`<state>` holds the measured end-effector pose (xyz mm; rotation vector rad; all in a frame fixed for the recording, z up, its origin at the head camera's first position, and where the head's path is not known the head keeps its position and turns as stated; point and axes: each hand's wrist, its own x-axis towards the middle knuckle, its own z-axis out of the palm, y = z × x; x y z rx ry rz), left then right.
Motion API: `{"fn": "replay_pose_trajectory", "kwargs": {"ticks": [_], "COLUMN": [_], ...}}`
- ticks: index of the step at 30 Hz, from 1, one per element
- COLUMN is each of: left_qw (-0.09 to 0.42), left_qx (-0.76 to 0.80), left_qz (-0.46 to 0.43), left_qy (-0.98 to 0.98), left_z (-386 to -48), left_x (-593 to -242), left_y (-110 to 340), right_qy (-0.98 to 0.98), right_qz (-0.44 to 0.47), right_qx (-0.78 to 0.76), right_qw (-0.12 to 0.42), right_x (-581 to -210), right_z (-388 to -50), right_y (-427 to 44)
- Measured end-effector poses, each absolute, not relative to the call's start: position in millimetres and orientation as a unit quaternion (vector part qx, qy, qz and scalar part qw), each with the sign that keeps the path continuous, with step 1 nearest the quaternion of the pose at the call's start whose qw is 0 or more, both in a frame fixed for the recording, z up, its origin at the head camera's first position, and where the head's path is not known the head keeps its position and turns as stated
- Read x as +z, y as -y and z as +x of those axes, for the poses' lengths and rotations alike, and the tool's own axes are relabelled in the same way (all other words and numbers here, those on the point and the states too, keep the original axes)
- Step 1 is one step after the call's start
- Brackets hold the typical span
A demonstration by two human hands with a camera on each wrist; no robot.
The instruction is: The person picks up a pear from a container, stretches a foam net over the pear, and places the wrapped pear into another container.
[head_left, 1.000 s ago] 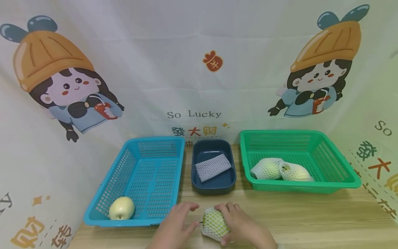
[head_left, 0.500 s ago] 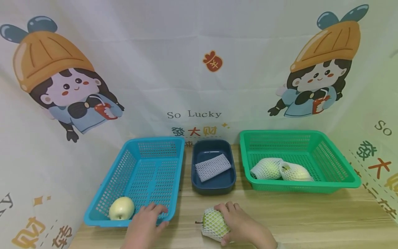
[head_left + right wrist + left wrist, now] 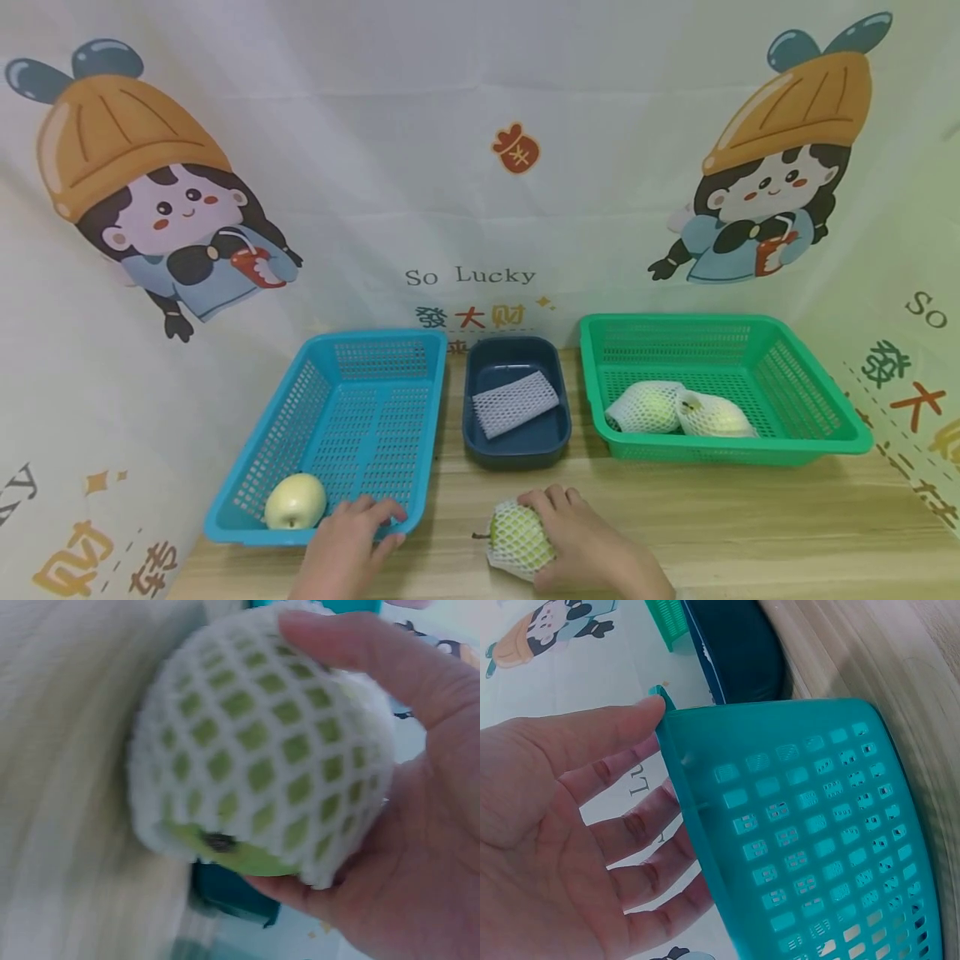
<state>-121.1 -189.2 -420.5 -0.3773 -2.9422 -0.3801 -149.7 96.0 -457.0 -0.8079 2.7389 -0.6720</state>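
Covering the back and both sides: pale cloth (image 3: 420,187) printed with two cartoon children in orange caps, a red pouch and lettering. Below it, a wood-grain table (image 3: 720,525).

On the table, a row of three containers. Green basket (image 3: 738,451) at right, slatted sides. Blue basket (image 3: 367,425) at left, reaching closer to the person. Between them, apart from both, a dark blue box (image 3: 513,457) with rounded corners.

Right hand (image 3: 583,540) grasping a netted green fruit (image 3: 521,537), thumb and fingers wrapped about its side. Left hand (image 3: 343,535) at the front rim of the blue basket, near its right corner: fingers relaxed, loosely spread over the inner side, thumb outside, tip at the rim. No firm grip seen; how hard it touches, cannot tell.

Two pale fruits (image 3: 648,407) in white foam nets lie side by side in the front left part of the green basket. The netted green fruit is low over the table in front of the box; contact with the surface, cannot tell. One bare yellowish fruit (image 3: 296,502) sits in the front left corner of the blue basket.

Flat foam net (image 3: 516,404) lying aslant in the box. Smallest: a brown stem (image 3: 480,535) on the netted green fruit, pointing left.
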Motion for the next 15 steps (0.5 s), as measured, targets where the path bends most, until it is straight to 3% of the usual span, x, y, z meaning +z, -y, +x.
{"fn": "replay_pose_trajectory", "kwargs": {"ticks": [4, 15], "left_qw": [0.080, 0.034], "left_qx": [-0.117, -0.137], "left_qz": [-0.134, -0.116], "left_qy": [0.981, 0.983], "left_z": [-122.1, -124.0], "left_x": [-422.9, -421.1], "left_y": [190.2, 190.6], "right_qy": [-0.930, -0.920], "right_qz": [-0.269, -0.300], "right_qx": [-0.237, -0.249], "right_qw": [0.081, 0.030], "right_x": [-461.6, -446.5], "right_z": [-148.8, -151.1], "right_y": [-99.2, -109.7]}}
